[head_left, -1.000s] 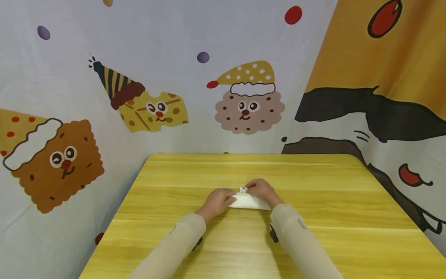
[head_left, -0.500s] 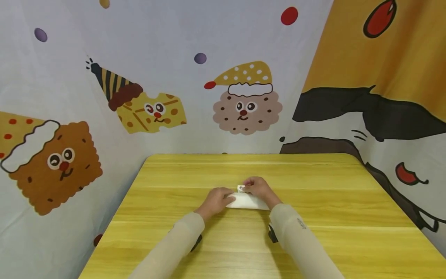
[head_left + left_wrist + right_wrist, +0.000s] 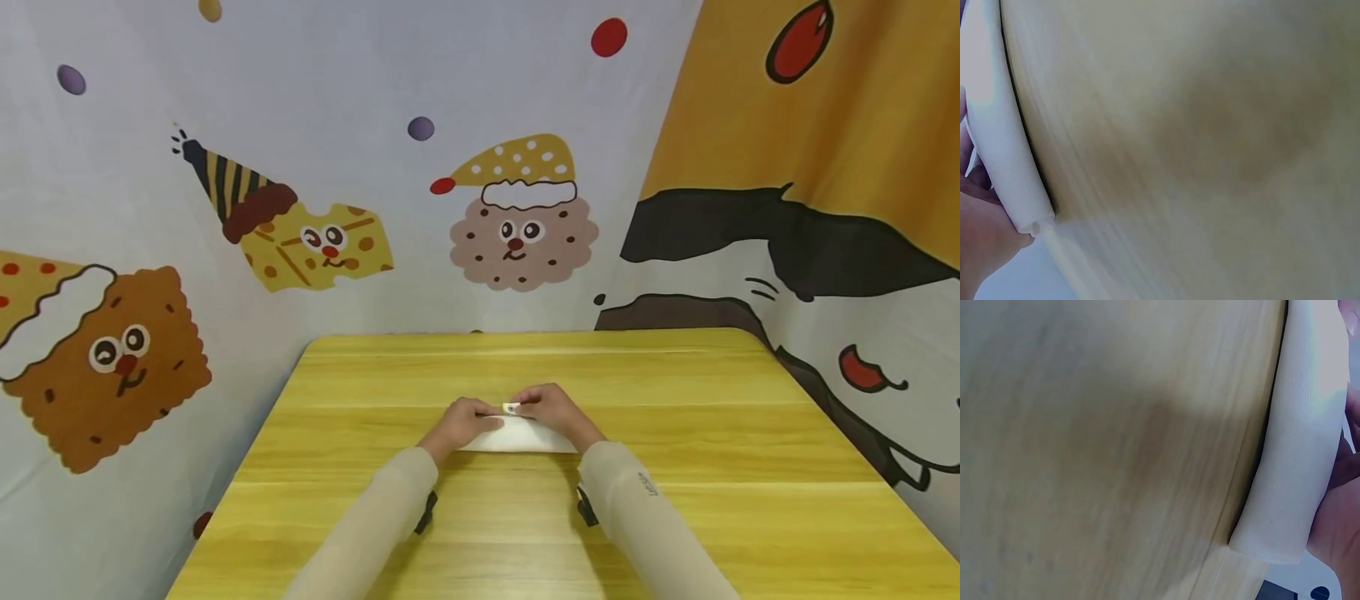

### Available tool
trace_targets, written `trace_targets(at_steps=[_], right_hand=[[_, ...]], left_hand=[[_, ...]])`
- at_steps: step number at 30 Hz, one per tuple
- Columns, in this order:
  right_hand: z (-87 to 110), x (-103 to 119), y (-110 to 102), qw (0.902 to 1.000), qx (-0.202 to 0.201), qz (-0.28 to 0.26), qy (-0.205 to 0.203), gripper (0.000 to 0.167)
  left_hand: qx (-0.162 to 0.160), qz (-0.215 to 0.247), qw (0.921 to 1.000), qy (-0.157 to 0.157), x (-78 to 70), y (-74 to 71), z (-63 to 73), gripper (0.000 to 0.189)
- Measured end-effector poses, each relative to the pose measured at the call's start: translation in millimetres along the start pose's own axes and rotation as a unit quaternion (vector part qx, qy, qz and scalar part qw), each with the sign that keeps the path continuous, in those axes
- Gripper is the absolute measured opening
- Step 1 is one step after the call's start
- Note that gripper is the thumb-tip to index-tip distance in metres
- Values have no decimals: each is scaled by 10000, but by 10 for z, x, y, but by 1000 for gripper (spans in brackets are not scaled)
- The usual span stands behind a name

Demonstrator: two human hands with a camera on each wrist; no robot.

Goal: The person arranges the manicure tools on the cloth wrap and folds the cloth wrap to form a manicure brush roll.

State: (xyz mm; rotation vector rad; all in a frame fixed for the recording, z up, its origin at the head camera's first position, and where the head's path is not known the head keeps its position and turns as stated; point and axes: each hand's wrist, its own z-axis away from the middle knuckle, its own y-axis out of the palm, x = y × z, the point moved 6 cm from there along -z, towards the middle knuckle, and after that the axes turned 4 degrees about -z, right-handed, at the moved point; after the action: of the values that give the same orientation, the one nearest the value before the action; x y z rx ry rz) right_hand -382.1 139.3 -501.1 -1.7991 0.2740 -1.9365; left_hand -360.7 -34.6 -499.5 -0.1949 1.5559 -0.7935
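A white roll of soft, finely textured material point(image 3: 517, 436) lies lengthwise across the middle of the table. My left hand point(image 3: 456, 423) holds its left part, thumb on the near side and fingers behind. Over the top edge shows a small white tab with a round metal snap point(image 3: 511, 409). My right hand point(image 3: 557, 410) pinches this tab between thumb and fingers. In the left wrist view the roll point(image 3: 1004, 112) covers part of the left hand point(image 3: 985, 244). Likewise, the right wrist view has the roll point(image 3: 1297, 437) in front of the right hand point(image 3: 1341, 519).
The wood-grain table point(image 3: 360, 375) has rounded far corners. Behind and beside it hangs a printed cloth point(image 3: 337, 67) with cartoon figures. A dark device is strapped at each wrist, below the beige sleeves point(image 3: 375, 517).
The tab, which stood taller above the roll, now sits lower. My left hand has slid a little left, and more of the roll's left end shows. The head view has turned slightly right.
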Motion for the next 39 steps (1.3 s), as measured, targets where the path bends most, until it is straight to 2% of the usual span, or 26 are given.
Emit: trace_targets(at_steps=[9, 14, 23, 33, 39], right_hand=[[-11, -23, 5, 9999, -47, -86, 74, 11], [-2, -31, 12, 9998, -19, -15, 179, 13], [24, 4, 12, 9995, 157, 206, -181, 15], [10, -32, 17, 9997, 71, 129, -198, 17], [23, -20, 15, 9989, 76, 254, -384, 15]], left_hand=[[-190, 74, 9997, 102, -3, 10, 1, 14], [-288, -9, 9992, 290, -14, 12, 2, 14], [-409, -36, 9987, 298, -24, -2, 8, 14], [-282, 93, 9991, 314, -36, 15, 2, 10], [-410, 248, 9977, 471, -36, 17, 6, 10]])
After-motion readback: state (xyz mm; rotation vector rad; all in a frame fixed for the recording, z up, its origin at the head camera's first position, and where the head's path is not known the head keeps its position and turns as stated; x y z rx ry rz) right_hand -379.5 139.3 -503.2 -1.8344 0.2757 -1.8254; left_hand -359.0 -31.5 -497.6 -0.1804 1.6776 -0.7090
